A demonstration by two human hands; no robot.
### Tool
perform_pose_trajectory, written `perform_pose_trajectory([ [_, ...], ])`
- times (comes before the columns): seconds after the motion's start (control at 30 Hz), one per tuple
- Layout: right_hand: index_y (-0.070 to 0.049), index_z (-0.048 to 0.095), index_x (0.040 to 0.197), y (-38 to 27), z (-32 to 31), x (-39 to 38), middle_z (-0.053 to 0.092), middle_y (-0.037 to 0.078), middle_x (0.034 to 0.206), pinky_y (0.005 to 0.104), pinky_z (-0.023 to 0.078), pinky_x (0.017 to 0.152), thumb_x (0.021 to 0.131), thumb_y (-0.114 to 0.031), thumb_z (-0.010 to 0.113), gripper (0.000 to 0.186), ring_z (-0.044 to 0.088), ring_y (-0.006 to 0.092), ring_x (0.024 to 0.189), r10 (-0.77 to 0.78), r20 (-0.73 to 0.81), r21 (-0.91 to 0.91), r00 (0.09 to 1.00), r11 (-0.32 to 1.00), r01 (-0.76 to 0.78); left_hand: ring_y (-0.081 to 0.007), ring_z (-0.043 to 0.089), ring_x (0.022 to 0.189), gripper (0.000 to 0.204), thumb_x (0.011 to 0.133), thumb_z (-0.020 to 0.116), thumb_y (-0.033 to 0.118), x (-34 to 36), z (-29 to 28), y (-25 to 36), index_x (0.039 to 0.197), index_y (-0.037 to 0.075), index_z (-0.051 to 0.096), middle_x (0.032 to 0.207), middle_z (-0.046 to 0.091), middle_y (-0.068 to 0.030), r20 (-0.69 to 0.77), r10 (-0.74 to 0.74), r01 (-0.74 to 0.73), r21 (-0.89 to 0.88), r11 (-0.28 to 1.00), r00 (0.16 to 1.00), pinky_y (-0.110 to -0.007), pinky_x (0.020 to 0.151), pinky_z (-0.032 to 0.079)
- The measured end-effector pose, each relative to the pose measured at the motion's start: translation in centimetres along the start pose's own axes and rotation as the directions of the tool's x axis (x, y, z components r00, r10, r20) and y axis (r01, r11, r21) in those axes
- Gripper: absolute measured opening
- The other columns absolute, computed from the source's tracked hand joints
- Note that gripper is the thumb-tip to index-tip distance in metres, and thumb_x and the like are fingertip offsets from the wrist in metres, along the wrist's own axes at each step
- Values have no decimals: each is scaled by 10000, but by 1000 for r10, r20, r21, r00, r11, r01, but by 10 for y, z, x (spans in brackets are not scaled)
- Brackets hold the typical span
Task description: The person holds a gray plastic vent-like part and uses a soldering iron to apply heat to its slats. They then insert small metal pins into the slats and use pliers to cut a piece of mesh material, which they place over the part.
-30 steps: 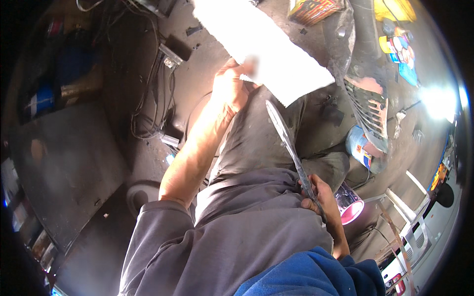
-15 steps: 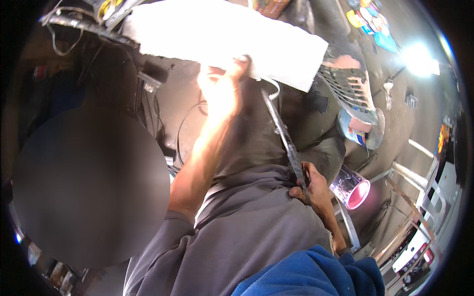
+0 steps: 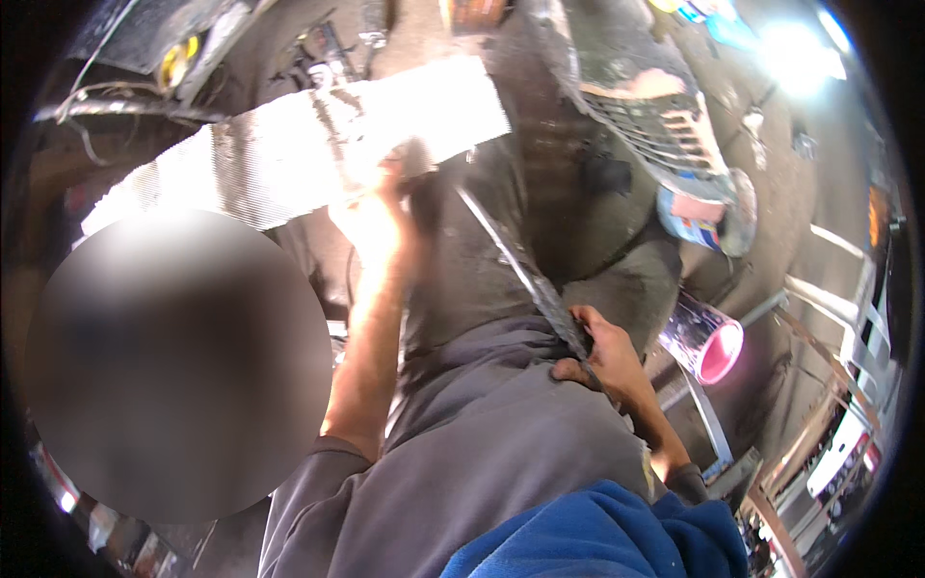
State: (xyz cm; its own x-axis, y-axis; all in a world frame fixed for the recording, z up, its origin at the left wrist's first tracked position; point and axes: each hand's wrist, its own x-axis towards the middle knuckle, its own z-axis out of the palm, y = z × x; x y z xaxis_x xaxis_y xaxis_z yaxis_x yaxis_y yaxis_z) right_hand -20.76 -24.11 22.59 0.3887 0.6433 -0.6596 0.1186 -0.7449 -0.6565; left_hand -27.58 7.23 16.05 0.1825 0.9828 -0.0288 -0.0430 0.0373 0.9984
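Observation:
My left hand (image 3: 374,226) pinches the lower edge of a long, bright white, finely ridged sheet (image 3: 279,144). Strong light washes out much of its surface, and dark shadow bands cross it. In my right hand (image 3: 615,361), by my thigh, is a long, thin metal tool (image 3: 525,275) with a dark lower part, whose exact kind I cannot make out. Its bright tip points up toward the sheet and sits a little apart from the sheet's lower edge. The fingers of my right hand are wrapped round its near end.
A slotted, grille-like panel (image 3: 665,130) with pinkish patches rests by a blue can (image 3: 686,220). A can with a pink inside (image 3: 708,342) lies tilted near my right knee. Beyond stand a metal frame (image 3: 814,289) and a glaring lamp (image 3: 795,53). A blurred disc hides the left.
My left hand has drawn the sheet left, and its left end now hangs lower. The tool has shifted slightly left; the curled strip seen by its tip is no longer visible.

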Motion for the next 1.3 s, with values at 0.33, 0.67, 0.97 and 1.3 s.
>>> perform_pose_trajectory([
  [0.33,53,535,1229,-6,4,15,523,8,859,256,424,708,579,-828,755,1117,508,108,791,-33,-34,218,999,975,40,-116,636,822,161,905,670,13,-8,6,-8,1054,-22,620,939,691,-80,28,105,-94,-254,963,994,-275,800,538],
  [0.67,41,554,1152,-8,2,37,501,-19,856,221,403,688,632,-771,777,990,480,73,765,-63,-10,220,998,973,64,-112,613,803,136,923,685,75,-14,5,-26,1019,28,602,923,664,-48,6,-3,4,-211,977,1000,-299,692,564],
  [0.97,53,572,1091,-18,4,40,542,12,872,244,436,725,694,-735,758,902,504,97,790,-56,-50,143,997,988,63,-127,645,856,241,915,688,77,-15,13,-15,1129,5,603,973,677,-73,22,-92,95,-284,954,995,-303,739,576],
  [1.3,27,603,1016,-18,10,43,592,52,802,280,461,683,710,-644,806,765,530,129,741,-93,-151,57,984,993,102,-131,642,867,295,880,673,21,-13,13,-24,1166,-12,610,1013,675,-84,-46,-69,52,-295,954,997,-288,788,544],
])
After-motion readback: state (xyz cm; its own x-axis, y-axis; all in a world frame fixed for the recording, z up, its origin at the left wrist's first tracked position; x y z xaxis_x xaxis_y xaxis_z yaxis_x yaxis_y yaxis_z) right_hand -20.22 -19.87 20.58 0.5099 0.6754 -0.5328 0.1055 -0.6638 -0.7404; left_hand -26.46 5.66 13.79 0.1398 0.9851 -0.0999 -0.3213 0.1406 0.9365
